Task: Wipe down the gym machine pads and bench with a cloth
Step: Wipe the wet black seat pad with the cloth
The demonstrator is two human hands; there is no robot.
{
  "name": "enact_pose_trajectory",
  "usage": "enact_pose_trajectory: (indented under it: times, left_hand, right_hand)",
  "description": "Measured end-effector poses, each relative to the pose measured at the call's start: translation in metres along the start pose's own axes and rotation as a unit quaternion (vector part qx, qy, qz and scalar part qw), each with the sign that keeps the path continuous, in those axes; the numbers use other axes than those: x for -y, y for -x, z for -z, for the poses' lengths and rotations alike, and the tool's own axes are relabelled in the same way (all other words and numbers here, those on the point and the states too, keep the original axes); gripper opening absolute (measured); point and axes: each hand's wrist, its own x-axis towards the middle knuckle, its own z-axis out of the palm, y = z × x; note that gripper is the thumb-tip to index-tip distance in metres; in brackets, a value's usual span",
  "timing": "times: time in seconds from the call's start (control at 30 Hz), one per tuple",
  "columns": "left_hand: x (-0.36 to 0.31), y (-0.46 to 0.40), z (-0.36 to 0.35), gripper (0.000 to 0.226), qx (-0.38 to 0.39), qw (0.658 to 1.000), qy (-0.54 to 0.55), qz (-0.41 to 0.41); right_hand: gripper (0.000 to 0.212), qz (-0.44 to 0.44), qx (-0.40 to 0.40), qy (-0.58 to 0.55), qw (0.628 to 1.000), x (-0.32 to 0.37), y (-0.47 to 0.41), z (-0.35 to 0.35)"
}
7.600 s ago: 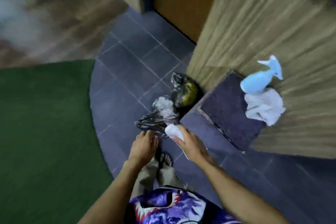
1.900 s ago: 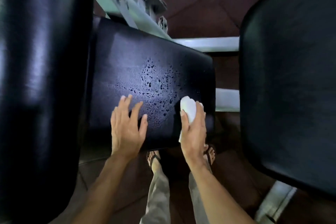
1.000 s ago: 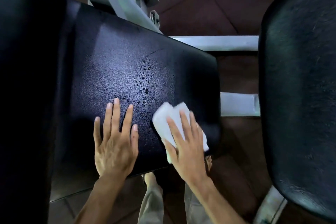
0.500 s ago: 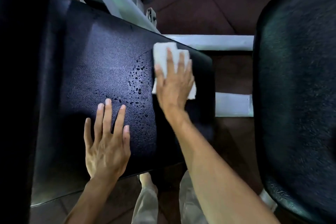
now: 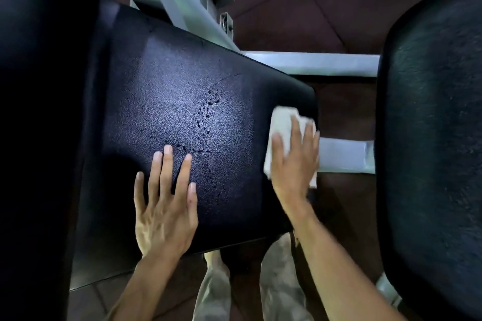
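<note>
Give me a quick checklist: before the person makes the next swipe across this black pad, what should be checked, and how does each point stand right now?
1. Cloth in hand: ok. The right hand presses the white cloth flat with straight fingers.
2. Cloth on the pad: ok, but at the right edge of the middle pad, partly overhanging.
3. Pad braced: ok. The left hand rests flat on it.
4. Pad dry: not ok. Water droplets remain at the centre.
5. Left fingers clear of the swipe path: not ok, droplets lie just beyond the fingertips.
6. Right pad wiped: cannot tell.
</note>
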Motion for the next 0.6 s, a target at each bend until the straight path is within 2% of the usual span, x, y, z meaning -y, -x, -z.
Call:
enact_pose_trajectory:
  times: [0.07,0.13,0.2,0.3,0.4,0.5,0.6]
  left_hand:
    - [0.000,0.000,0.000,0.056,-0.005,1.000,-0.002,-0.002]
    - [0.000,-0.001,0.000,0.056,-0.013,1.000,-0.007,-0.005]
    - [0.000,0.000,-0.001,0.056,-0.016,1.000,-0.009,-0.005]
    - [0.000,0.001,-0.001,0.056,-0.016,1.000,-0.007,-0.003]
    - [0.000,0.001,-0.002,0.056,-0.018,1.000,-0.007,-0.006]
    - [-0.001,0.002,-0.002,0.056,-0.014,1.000,-0.008,-0.004]
    - [-0.001,0.000,-0.001,0.056,-0.006,1.000,-0.006,0.002]
  right_hand:
    - [0.066,-0.018,-0.024,-0.001,1.000,0.045,-0.043,-0.009]
    - [0.063,0.032,-0.017,0.008,0.999,0.079,-0.051,-0.020]
    - [0.058,0.092,0.007,0.000,0.996,0.094,-0.021,-0.026]
    - [0.057,0.130,0.058,-0.019,0.990,0.079,0.053,-0.023]
    - [0.058,0.103,0.100,-0.035,0.989,0.050,0.105,-0.016]
    - [0.061,0.080,0.115,-0.056,0.989,0.039,0.118,-0.009]
    - [0.065,0.096,0.136,-0.074,0.983,0.039,0.107,0.001]
